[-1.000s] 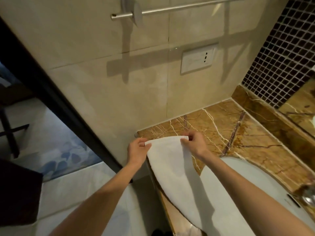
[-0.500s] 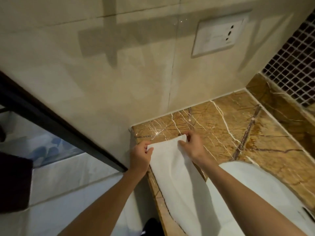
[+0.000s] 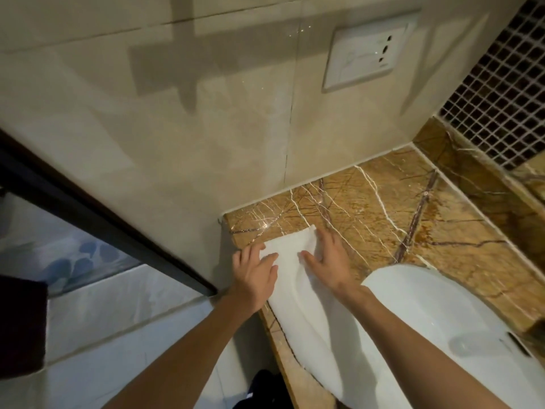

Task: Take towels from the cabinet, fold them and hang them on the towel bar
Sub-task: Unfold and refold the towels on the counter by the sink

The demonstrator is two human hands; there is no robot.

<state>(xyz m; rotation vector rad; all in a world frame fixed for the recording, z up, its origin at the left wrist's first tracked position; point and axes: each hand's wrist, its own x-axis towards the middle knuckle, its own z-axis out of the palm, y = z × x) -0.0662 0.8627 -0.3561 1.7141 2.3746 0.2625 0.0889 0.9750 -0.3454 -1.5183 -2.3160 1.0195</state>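
On the marble worktop (image 3: 383,219) I see a white towel (image 3: 290,278) in a long strip, both hands flat, fingers spread; beige wall (image 3: 177,128) behind

Brown veined marble bench (image 3: 368,208) in the wall corner; white oval ceramic basin (image 3: 436,314) at its right front. White socket plate (image 3: 368,53) on beige tiled wall (image 3: 177,128). Dark mosaic tiles (image 3: 501,93) far right. Pale tiled floor (image 3: 118,314) left.

one towel (image 3: 290,278), one sink (image 3: 442,314)
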